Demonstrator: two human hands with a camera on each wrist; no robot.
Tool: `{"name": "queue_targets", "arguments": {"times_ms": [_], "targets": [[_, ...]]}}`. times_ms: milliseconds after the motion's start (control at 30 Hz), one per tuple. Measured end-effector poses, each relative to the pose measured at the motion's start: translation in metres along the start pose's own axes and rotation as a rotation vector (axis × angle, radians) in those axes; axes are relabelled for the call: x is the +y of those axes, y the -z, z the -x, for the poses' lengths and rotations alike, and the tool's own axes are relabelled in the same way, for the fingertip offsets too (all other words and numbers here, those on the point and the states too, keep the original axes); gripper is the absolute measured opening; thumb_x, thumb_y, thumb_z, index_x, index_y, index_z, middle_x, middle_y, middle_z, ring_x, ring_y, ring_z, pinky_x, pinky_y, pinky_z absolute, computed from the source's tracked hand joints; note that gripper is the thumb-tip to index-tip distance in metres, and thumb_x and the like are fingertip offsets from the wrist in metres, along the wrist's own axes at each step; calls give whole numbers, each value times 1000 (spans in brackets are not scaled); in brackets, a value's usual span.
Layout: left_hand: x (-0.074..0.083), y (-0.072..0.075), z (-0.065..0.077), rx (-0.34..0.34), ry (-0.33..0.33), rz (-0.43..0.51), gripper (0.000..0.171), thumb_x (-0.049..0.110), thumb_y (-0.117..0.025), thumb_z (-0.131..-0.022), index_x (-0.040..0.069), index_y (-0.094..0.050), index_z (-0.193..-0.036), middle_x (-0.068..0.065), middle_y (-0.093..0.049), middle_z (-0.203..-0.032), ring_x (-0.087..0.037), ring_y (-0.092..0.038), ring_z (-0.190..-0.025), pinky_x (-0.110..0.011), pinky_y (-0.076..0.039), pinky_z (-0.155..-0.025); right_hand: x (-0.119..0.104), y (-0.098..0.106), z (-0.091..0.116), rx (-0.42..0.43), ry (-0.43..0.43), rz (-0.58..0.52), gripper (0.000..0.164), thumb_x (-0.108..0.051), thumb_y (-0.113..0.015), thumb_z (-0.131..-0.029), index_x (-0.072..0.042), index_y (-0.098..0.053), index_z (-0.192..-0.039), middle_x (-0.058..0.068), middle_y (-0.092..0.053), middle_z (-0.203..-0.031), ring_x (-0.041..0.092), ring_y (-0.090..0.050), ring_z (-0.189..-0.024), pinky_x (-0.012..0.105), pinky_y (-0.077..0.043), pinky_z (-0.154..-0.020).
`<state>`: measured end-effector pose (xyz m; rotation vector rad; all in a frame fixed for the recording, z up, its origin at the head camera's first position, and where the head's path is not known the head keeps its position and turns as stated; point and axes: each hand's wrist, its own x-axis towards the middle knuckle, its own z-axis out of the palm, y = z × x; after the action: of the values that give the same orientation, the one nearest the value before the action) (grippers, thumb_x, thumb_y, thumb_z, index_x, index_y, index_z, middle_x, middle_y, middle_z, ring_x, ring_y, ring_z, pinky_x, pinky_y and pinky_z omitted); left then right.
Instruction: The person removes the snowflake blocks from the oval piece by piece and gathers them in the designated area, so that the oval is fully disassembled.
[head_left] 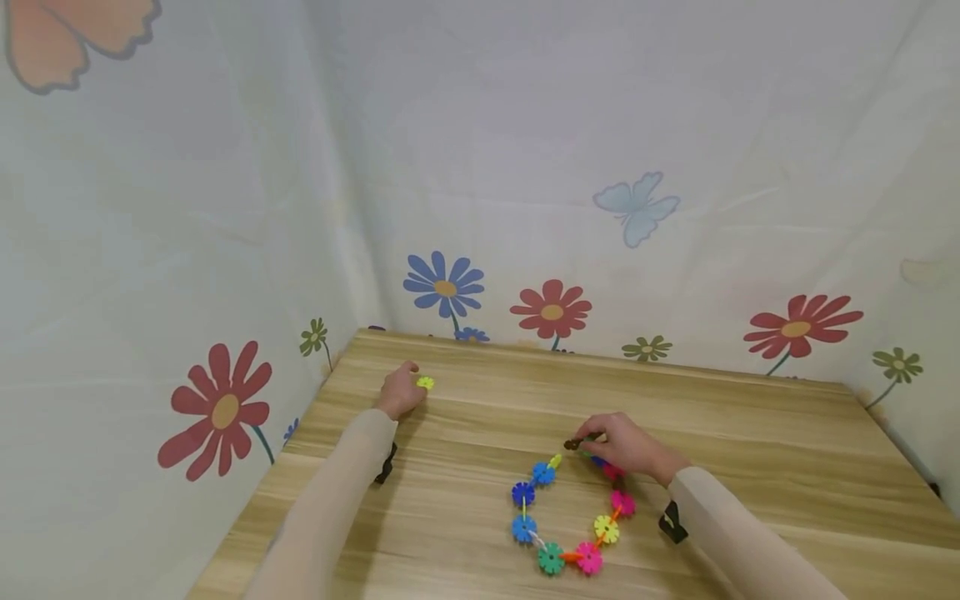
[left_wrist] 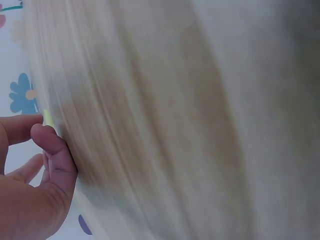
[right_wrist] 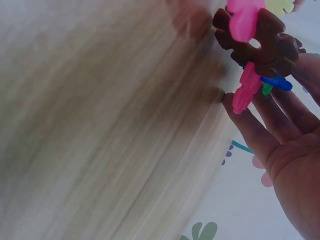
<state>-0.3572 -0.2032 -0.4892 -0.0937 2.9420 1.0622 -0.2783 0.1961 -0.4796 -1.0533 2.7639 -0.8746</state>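
Observation:
At the far left of the table, my left hand [head_left: 402, 392] pinches a yellow snowflake disc [head_left: 426, 382] between thumb and finger. The left wrist view catches the disc [left_wrist: 48, 119] edge-on at the fingertips. A chain of slotted snowflake discs [head_left: 522, 494] in blue, green, pink, orange and yellow curves into a ring right of centre. Its top is broken by a small gap between a yellow disc [head_left: 555, 461] and a brown one [head_left: 572, 445]. My right hand [head_left: 626, 442] holds the brown end, covering part of it; pink and blue discs hang by the brown disc [right_wrist: 260, 42] there.
The wood-grain table [head_left: 465, 433] ends at the back against a pale cloth [head_left: 525, 150] printed with flowers and butterflies. The same cloth rises along the left side. Dark straps [head_left: 672, 523] sit at both wrists below the light sleeves [head_left: 330, 492].

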Motion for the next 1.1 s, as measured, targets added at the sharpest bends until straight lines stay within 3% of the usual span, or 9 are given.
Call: {"name": "queue_targets", "arguments": {"times_ms": [233, 267, 467, 733, 900, 1100], "targets": [[2, -8, 1, -12, -77, 114, 33, 10, -65, -83, -1, -54, -113, -17, -60, -98, -25, -55, -79, -35, -46, -69, 0, 0, 1, 4, -5, -13, 10, -6, -66, -87, -10, -70, -96, -2, -68, -94, 13, -63, -87, 35, -53, -75], [7, -9, 3, -31, -66, 133, 31, 9, -64, -85, 0, -55, -113, -16, -61, -98, -26, -56, -82, -37, -47, -71, 0, 0, 1, 6, -6, -12, 10, -5, -67, -87, -10, -70, -95, -2, -68, -94, 13, -63, -87, 35, -53, -75], [36, -26, 14, -72, -192, 214, 16, 4, -67, -83, -1, -62, -97, -8, -63, -87, -18, -59, -78, -28, -48, -65, -3, 1, 0, 3, -12, 2, 11, -3, -67, -86, -10, -69, -95, -2, -68, -94, 14, -62, -87, 37, -53, -76], [72, -52, 40, -264, -329, 284, 12, 7, -68, -86, 0, -64, -95, -3, -61, -84, -14, -56, -75, -26, -48, -64, 1, 0, -3, 23, 36, 14, 10, -3, -66, -87, -8, -69, -95, 0, -67, -95, 15, -62, -87, 41, -52, -76], [94, -72, 56, -348, -345, 268, 8, 11, -70, -85, 6, -66, -91, 2, -62, -83, -11, -55, -75, -24, -47, -66, 1, 1, -5, 36, 32, 22, 10, -4, -67, -86, -9, -69, -95, -1, -67, -94, 14, -62, -86, 40, -52, -76], [116, -90, 66, -390, -393, 278, 11, 10, -73, -83, 3, -68, -91, 4, -64, -81, -9, -57, -73, -23, -48, -66, -2, 3, -8, 33, 24, 6, 10, -4, -68, -86, -9, -69, -95, -1, -67, -93, 14, -62, -86, 42, -52, -77]]}}
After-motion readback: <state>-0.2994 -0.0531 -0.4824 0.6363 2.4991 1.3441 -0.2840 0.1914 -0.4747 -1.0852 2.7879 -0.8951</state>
